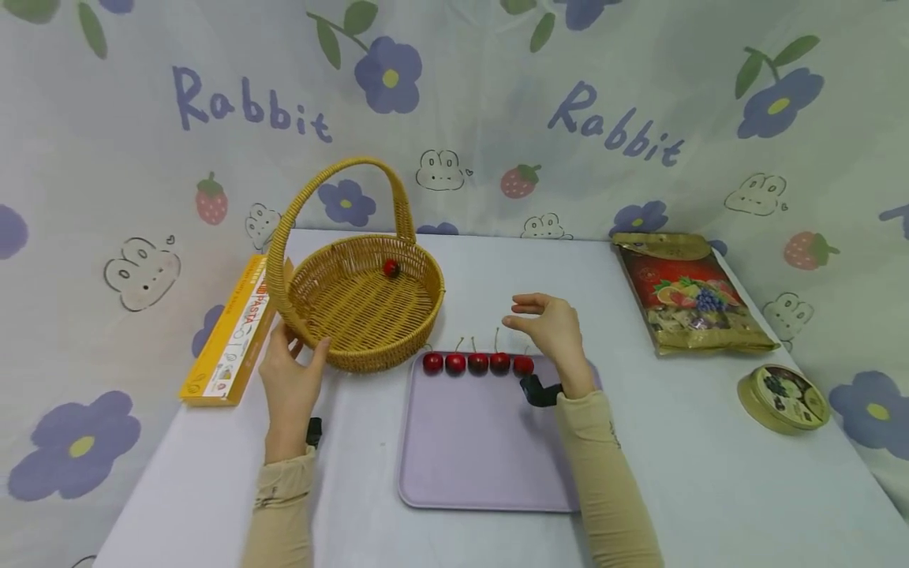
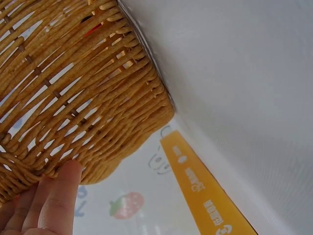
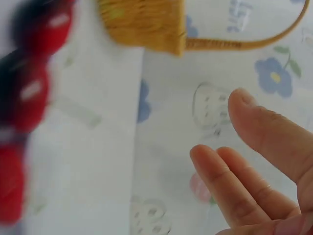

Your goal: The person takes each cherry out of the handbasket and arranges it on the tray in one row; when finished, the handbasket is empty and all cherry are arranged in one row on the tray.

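Observation:
A wicker basket (image 1: 362,347) with a tall arched handle stands at the back left, and a single red cherry (image 1: 390,269) lies inside it near the far wall. My left hand (image 1: 293,386) touches the basket's near left side. In the left wrist view its fairly straight fingers (image 2: 61,196) lie against the woven wall (image 2: 93,98). Several dark red cherries (image 1: 478,364) with stems sit in a row along the far edge of the lilac tray (image 1: 483,442). My right hand (image 1: 554,327) hovers above the tray's far right part, thumb and fingers apart, nothing between them.
A yellow pasta box (image 1: 227,339) lies left of the basket. At the right are a red and gold fruit-pictured bag (image 1: 692,296) and a round gold tin (image 1: 784,398). A printed cloth (image 1: 483,102) hangs behind the white table (image 1: 675,457).

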A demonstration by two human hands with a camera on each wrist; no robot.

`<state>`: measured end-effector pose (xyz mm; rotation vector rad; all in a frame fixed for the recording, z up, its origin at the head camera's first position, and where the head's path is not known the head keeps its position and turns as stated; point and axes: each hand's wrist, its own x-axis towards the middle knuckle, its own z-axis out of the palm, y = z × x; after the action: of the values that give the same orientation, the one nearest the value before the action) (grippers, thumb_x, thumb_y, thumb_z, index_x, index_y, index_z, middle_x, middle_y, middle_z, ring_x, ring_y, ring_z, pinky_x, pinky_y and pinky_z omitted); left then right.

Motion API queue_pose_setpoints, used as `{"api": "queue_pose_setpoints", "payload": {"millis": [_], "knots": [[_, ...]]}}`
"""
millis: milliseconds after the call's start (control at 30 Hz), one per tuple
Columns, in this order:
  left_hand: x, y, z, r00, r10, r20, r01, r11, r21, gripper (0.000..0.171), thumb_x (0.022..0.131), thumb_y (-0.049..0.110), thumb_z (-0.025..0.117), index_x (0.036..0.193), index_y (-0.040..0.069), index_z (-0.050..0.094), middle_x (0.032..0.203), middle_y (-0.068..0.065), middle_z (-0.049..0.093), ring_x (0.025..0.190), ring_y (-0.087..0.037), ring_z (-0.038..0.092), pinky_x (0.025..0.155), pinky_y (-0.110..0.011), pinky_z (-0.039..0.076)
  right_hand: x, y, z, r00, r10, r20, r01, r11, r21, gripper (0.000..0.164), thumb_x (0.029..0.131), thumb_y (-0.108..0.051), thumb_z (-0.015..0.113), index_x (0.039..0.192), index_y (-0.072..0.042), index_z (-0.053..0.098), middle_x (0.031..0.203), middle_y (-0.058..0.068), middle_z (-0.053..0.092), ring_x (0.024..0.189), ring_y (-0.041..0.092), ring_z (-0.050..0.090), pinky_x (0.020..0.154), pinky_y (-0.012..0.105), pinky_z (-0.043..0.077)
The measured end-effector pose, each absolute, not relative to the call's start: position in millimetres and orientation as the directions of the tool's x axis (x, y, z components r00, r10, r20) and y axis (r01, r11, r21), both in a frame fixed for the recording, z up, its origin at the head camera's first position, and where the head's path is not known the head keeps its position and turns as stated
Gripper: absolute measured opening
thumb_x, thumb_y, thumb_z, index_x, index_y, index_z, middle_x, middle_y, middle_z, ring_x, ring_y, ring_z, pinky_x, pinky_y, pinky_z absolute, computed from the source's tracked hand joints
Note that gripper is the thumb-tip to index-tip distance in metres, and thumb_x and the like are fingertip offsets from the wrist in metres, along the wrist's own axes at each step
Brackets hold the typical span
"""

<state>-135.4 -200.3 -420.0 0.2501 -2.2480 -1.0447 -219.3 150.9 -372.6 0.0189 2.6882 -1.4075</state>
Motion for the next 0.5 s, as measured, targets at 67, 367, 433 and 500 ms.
{"api": "queue_pose_setpoints", "payload": {"millis": [67, 367, 433, 500], "knots": [[-135, -202, -419, -0.779, -0.417, 0.469, 0.088, 0.667, 0.74, 0.062, 0.083, 0.01, 0.076, 0.135, -0.006, 0.046, 0.125, -0.026, 0.058, 0.117, -0.038, 0.058, 0.095, -0.051, 0.054, -228, 138, -363, -0.991, -0.075, -0.112, 0.051, 0.557, -0.829, 0.045, 0.081, -0.029, 0.079, 0.123, -0.016, 0.067, 0.115, 0.005, 0.072, 0.125, 0.027, 0.055, 0.095, 0.042, 0.05], [-136, -201, -419, -0.78, -0.415, 0.468, 0.083, 0.673, 0.735, 0.061, 0.084, 0.01, 0.075, 0.136, -0.005, 0.046, 0.126, -0.024, 0.058, 0.118, -0.037, 0.058, 0.095, -0.051, 0.053, -262, 72, -334, -0.974, -0.181, -0.134, -0.002, 0.603, -0.798, 0.045, 0.078, -0.035, 0.081, 0.119, -0.02, 0.069, 0.112, 0.0, 0.073, 0.113, 0.023, 0.063, 0.092, 0.043, 0.051], [-135, -200, -420, -0.782, -0.416, 0.465, 0.081, 0.672, 0.736, 0.061, 0.085, 0.011, 0.075, 0.136, -0.005, 0.046, 0.126, -0.024, 0.058, 0.118, -0.037, 0.058, 0.095, -0.051, 0.053, -268, 59, -330, -0.972, -0.195, -0.133, -0.021, 0.634, -0.773, 0.046, 0.078, -0.036, 0.08, 0.119, -0.019, 0.069, 0.111, 0.0, 0.074, 0.108, 0.022, 0.066, 0.085, 0.04, 0.053], [-134, -199, -420, -0.782, -0.418, 0.461, 0.078, 0.669, 0.739, 0.061, 0.084, 0.011, 0.075, 0.136, -0.005, 0.046, 0.125, -0.024, 0.058, 0.117, -0.038, 0.058, 0.095, -0.052, 0.054, -273, 45, -327, -0.969, -0.203, -0.138, -0.034, 0.666, -0.745, 0.047, 0.078, -0.037, 0.081, 0.119, -0.018, 0.069, 0.109, -0.001, 0.074, 0.103, 0.02, 0.067, 0.079, 0.038, 0.054]]}}
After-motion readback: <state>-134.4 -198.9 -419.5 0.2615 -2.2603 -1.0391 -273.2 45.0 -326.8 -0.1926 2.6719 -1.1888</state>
